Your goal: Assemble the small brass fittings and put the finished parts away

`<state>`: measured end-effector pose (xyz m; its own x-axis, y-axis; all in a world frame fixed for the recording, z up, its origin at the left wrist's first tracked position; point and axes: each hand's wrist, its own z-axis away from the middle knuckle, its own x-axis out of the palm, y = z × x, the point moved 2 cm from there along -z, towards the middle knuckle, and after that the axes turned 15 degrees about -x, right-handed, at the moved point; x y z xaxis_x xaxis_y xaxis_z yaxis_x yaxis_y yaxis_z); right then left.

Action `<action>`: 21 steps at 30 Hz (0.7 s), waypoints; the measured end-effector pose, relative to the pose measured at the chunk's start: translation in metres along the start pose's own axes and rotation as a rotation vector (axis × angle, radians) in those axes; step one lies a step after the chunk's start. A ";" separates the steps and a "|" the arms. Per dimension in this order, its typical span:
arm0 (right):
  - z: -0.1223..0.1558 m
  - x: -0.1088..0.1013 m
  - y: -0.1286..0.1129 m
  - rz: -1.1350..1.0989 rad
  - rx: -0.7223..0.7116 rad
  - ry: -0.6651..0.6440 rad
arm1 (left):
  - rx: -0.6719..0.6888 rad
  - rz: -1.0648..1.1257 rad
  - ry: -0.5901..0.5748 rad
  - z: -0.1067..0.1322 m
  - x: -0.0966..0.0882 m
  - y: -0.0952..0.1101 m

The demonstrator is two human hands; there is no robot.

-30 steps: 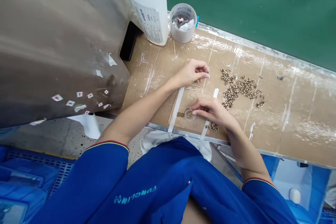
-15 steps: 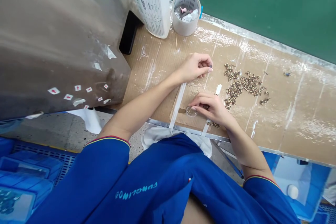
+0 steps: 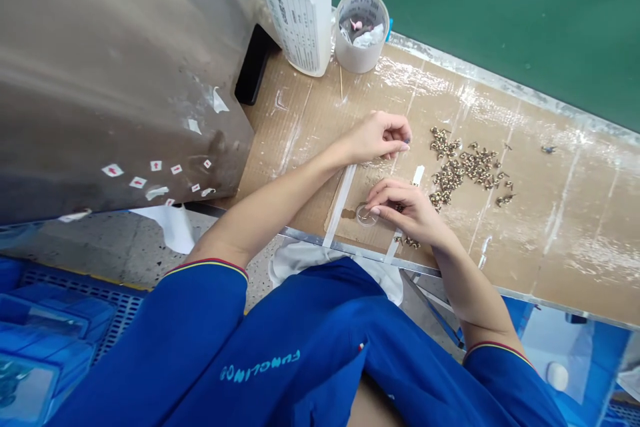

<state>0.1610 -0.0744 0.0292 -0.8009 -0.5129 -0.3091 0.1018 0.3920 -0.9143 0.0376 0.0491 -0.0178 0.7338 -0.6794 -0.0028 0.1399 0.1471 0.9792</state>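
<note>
**Two narrow pinches at centre frame**

Your left hand (image 3: 377, 138) sits just above the middle of the frame, its fingertips (image 3: 403, 146) drawn narrowly together; you cannot tell whether they hold anything. Your right hand (image 3: 407, 208) lies lower, its fingers curled narrowly, their tips (image 3: 375, 211) right over a small round clear dish (image 3: 367, 215). Anything between them is too small to tell.

The dish rests on a tan corrugated cardboard sheet (image 3: 530, 240), between two white plastic strips (image 3: 340, 205). A loose scatter of small brass fittings (image 3: 463, 167) lies on the cardboard to the right of your hands, with a few more just below your right hand.

At upper centre stand a tall white plastic bottle (image 3: 300, 13) and a translucent round cup (image 3: 361, 47) holding crumpled tissue. A grey metal cabinet (image 3: 100, 80) with small red-arrow stickers fills the left, and a dark green panel (image 3: 500, 7) fills the upper right.
</note>
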 end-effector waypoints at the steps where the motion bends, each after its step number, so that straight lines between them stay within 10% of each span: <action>1: 0.000 -0.001 0.000 -0.013 0.014 0.018 | -0.003 0.002 -0.002 0.001 0.001 0.000; 13: 0.015 -0.052 0.008 0.331 0.044 0.769 | -0.103 -0.114 -0.079 0.017 0.029 0.007; 21: 0.018 -0.052 0.017 0.528 0.073 0.781 | -0.139 -0.053 -0.095 0.013 0.030 0.004</action>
<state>0.2151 -0.0546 0.0248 -0.8069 0.3842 -0.4487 0.5792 0.3654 -0.7287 0.0514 0.0204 -0.0119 0.6580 -0.7524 -0.0283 0.2726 0.2031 0.9405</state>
